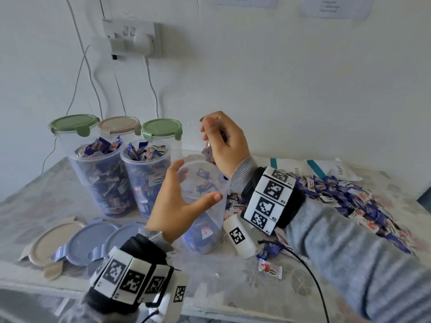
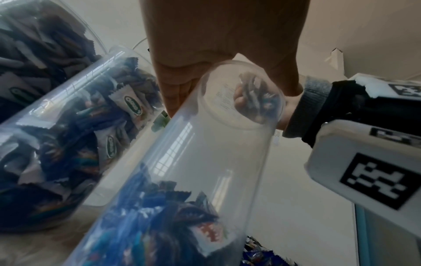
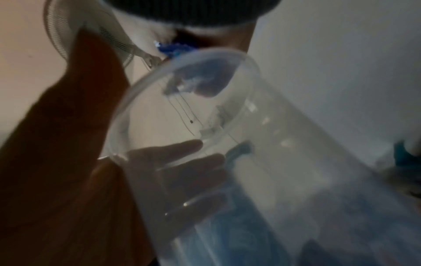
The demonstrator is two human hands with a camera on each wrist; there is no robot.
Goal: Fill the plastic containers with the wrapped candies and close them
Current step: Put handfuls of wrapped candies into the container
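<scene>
A clear plastic container (image 1: 205,213), about a third full of blue wrapped candies, stands slightly tilted at the table's middle. My left hand (image 1: 191,185) grips its upper wall, thumb in front and fingers behind. Just above its mouth, my right hand (image 1: 219,141) holds a bunch of wrapped candies (image 1: 207,153), and a few loose ones are falling inside. The left wrist view shows the container (image 2: 205,162) from below with my right hand (image 2: 250,100) over the mouth. In the blurred right wrist view, left fingers (image 3: 182,171) show through the container's wall (image 3: 262,144).
Two brim-full open containers (image 1: 102,180) (image 1: 147,180) stand left of it, with three lidded ones (image 1: 74,123) behind. Beige (image 1: 53,241) and blue lids (image 1: 91,238) lie at the front left. A heap of candies (image 1: 349,199) covers the right side. A stray candy (image 1: 269,269) lies in front.
</scene>
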